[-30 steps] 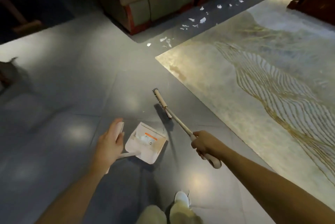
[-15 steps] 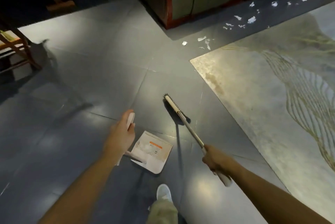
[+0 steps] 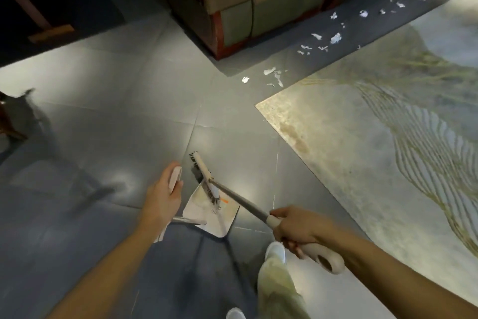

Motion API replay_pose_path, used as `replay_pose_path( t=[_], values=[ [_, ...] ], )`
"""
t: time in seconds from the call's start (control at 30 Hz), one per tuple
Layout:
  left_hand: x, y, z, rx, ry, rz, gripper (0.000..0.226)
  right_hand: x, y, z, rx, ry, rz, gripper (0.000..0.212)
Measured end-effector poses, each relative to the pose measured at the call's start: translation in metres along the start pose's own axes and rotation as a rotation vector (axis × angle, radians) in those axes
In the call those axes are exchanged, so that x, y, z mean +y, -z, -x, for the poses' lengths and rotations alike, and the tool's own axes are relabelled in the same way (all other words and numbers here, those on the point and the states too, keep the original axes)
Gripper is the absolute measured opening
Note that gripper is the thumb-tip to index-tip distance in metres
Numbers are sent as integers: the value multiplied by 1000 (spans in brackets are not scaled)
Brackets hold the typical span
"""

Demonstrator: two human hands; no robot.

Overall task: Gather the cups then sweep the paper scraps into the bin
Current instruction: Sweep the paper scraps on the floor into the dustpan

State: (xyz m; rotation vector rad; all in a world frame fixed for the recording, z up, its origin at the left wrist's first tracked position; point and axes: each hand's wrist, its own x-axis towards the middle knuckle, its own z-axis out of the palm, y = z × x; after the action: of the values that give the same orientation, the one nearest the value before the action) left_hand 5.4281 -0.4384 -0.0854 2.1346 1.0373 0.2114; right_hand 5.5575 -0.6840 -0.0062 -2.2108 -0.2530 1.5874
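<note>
My left hand [image 3: 163, 197] grips the white handle of a dustpan [image 3: 217, 218], whose pan hangs low over the grey tiles in front of me. My right hand [image 3: 297, 228] holds the pale grip of a long-handled broom [image 3: 232, 196]. The broom's bristle head [image 3: 207, 181] lies across the front of the dustpan. White paper scraps [image 3: 276, 77] are scattered on the floor in a line along the sofa base, from the rug's corner up to the top right [image 3: 363, 14]. No cups or bin are in view.
A green sofa with a red wooden arm [image 3: 227, 3] stands at the top centre. A pale patterned rug [image 3: 375, 150] covers the floor on the right. A wooden stand foot [image 3: 50, 33] is at the top left. My shoe [image 3: 275, 251] is beside the dustpan.
The broom head has swung back from the tiles onto the dustpan. The view has moved closer to the sofa, and my right hand has risen nearer the camera.
</note>
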Motion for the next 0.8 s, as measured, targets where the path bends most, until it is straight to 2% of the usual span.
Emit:
replay_pose_path(
  t=[0.2, 0.43, 0.63, 0.8],
  values=[
    [58, -7, -125, 87, -67, -63, 31, -60, 114, -63, 111, 58, -110, 42],
    [134, -16, -264, 160, -135, -47, 35, -148, 246, -163, 281, 95, -59, 16],
    [189, -25, -406, 95, -176, -20, 37, -205, 357, -249, 416, 18, -103, 30],
    [217, -38, -537, 15, -244, -45, 37, -248, 431, -317, 522, -73, -158, 30]
  ],
)
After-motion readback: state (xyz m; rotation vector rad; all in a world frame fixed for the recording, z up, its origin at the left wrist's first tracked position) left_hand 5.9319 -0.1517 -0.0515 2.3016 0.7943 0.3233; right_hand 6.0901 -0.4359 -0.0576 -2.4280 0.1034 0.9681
